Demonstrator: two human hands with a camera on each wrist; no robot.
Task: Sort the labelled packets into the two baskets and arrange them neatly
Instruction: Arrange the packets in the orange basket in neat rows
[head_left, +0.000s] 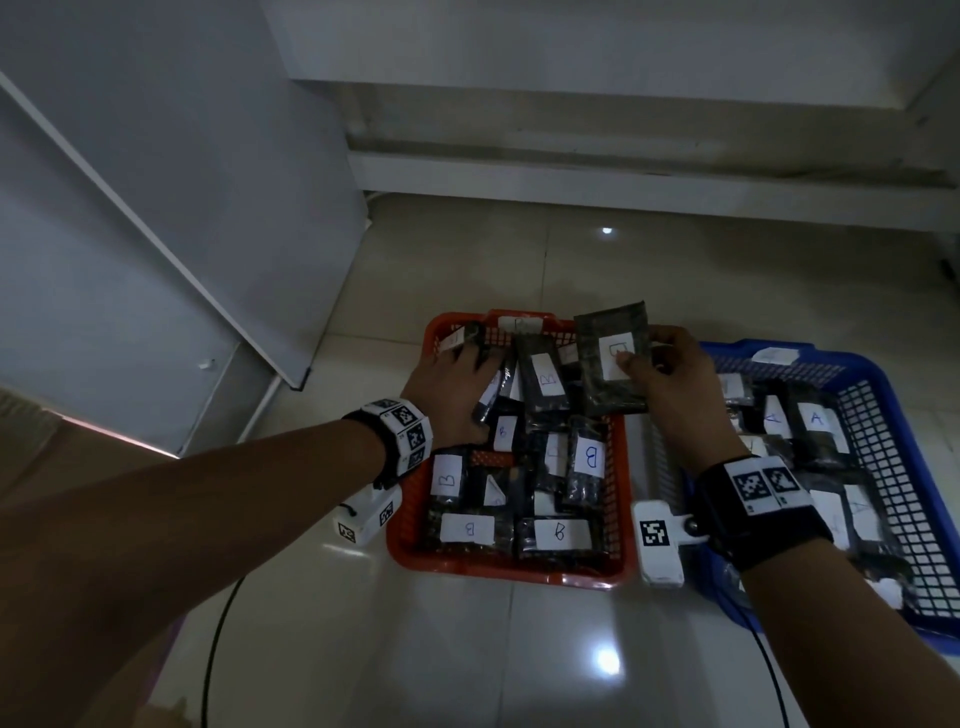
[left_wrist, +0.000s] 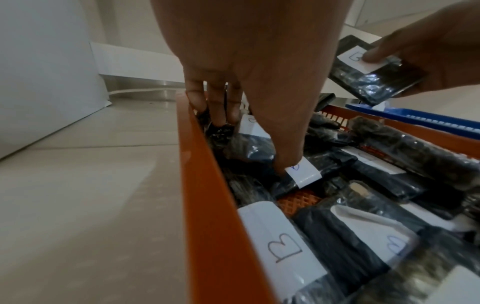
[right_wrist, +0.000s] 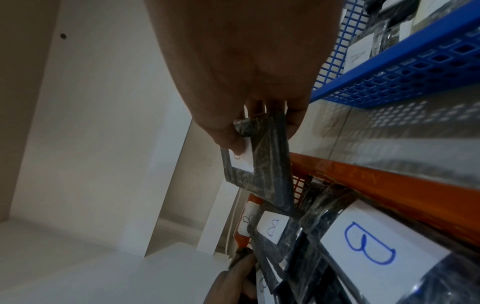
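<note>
An orange basket (head_left: 498, 569) (left_wrist: 207, 205) (right_wrist: 389, 185) stands on the floor, packed with several dark packets labelled B (head_left: 589, 457). To its right, a blue basket (head_left: 883, 384) (right_wrist: 389, 67) holds dark packets labelled A (head_left: 815, 418). My left hand (head_left: 475, 379) (left_wrist: 249, 142) reaches into the orange basket's far left corner. Its straight fingers (left_wrist: 215, 111) and thumb press on the packets there. My right hand (head_left: 641, 353) (right_wrist: 259, 129) pinches a dark packet (head_left: 608, 374) (left_wrist: 374, 80) (right_wrist: 265, 174) by its white label, above the orange basket's far right part.
The baskets sit side by side on a glossy tiled floor (head_left: 519, 649). A white panel (head_left: 156, 208) leans at the left and a low ledge (head_left: 623, 171) runs along the back. A black cable (head_left: 218, 623) trails over the floor at the front left.
</note>
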